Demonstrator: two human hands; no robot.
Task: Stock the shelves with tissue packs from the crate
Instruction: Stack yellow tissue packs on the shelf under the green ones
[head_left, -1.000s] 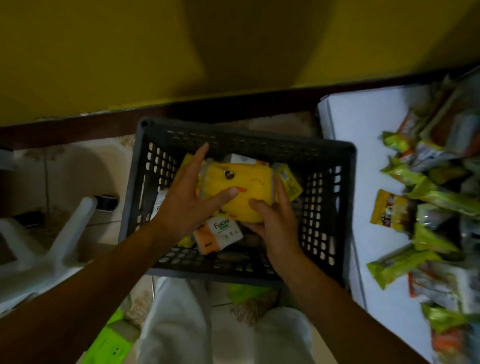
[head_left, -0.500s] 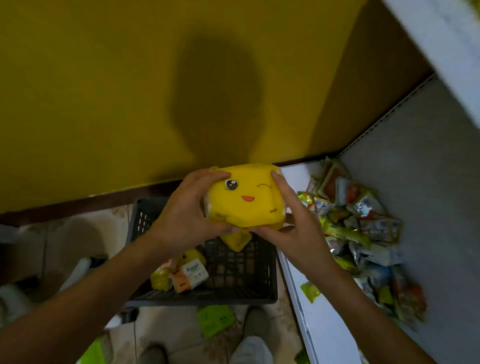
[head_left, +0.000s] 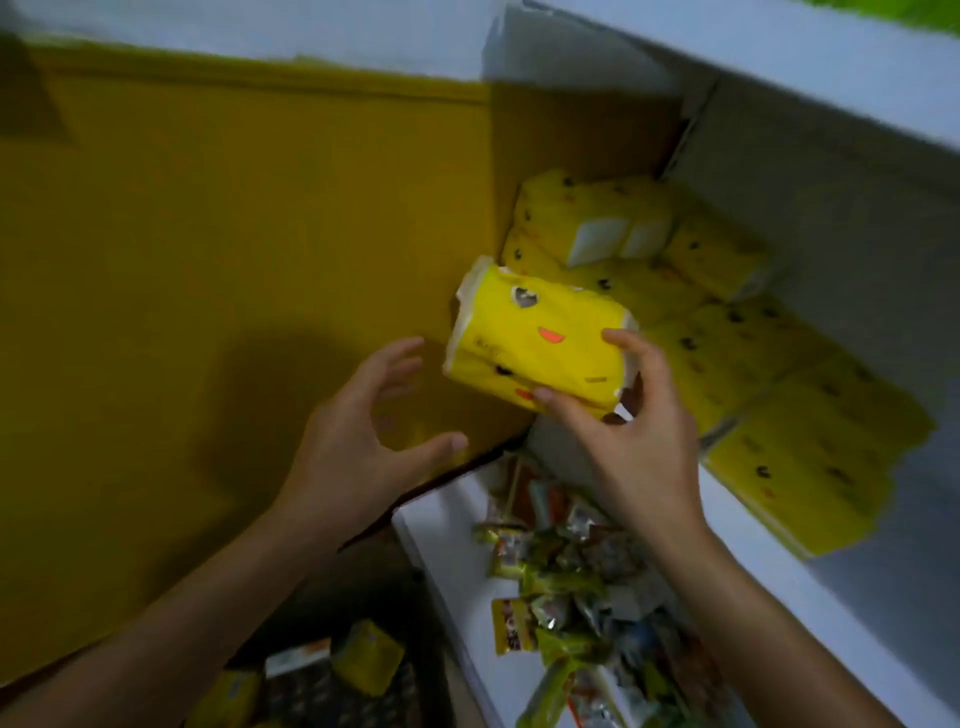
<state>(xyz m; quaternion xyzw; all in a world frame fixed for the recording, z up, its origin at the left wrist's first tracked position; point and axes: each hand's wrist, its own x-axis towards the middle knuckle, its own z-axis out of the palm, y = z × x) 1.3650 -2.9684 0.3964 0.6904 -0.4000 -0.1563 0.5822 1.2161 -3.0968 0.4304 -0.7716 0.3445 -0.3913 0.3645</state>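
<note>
A yellow, face-printed plastic tissue pack (head_left: 537, 338) is gripped by the right hand (head_left: 628, 441) just before the white upper shelf (head_left: 852, 618). The left hand (head_left: 363, 436) is spread, empty. Many yellow packs (head_left: 727, 338) are stocked on that shelf, and a few are left below it in the dark crate (head_left: 322, 693).

The tissue pack (head_left: 535, 343) in my right hand (head_left: 634, 447) is wrapped in thin yellow plastic film, smooth with a faint sheen and creased under my grip. White paper shows at its ends. The stacked packs (head_left: 727, 343) wear the same film. The snack packets (head_left: 566, 571) look like crinkled, shiny foil. The shelf board (head_left: 441, 525) under them is smooth matt white, and the wall (head_left: 234, 234) is matt yellow paint.
</note>
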